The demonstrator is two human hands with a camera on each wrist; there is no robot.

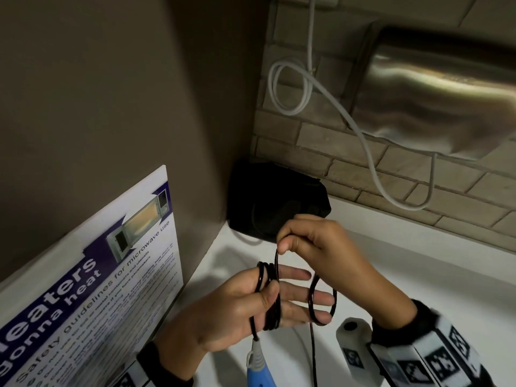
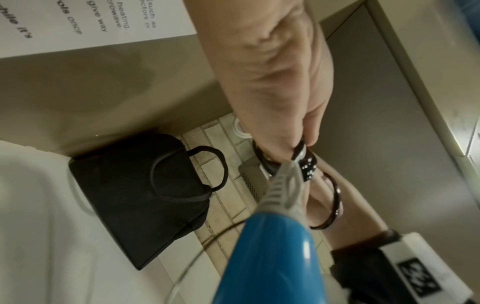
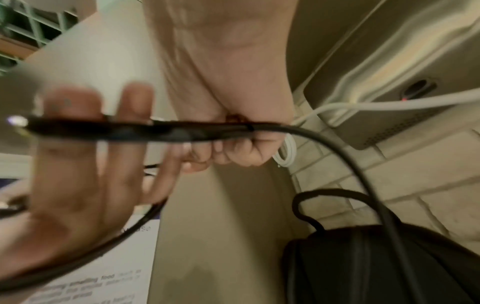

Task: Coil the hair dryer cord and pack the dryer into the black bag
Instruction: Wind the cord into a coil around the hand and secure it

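We are coiling the cord (image 1: 272,297) round the left hand (image 1: 237,311), above the counter (image 1: 418,275) in the corner by the bag (image 1: 273,199). Several turns are sitting across the fingers (image 1: 296,275), which are lying straight and slightly spread, and the thumb is pressing those turns against them. The right hand (image 1: 321,244) is pinching the cord between thumb and curled forefinger just above the coil. A loose loop (image 1: 310,297) is hanging by the left fingertips. The blue handle (image 1: 259,370) is dangling from the cord under the left palm.

To do this turn well, we are aiming to lay each new turn beside the last, not across it, and to draw it snug but not tight, so that the bundle can slide off the fingers. The thumb should be holding the turns while the right hand is feeding slack. The loop looks likely to twist, so we should be letting the cord roll between the fingertips. The handle's weight could drag the first turns down, so a firm thumb matters.
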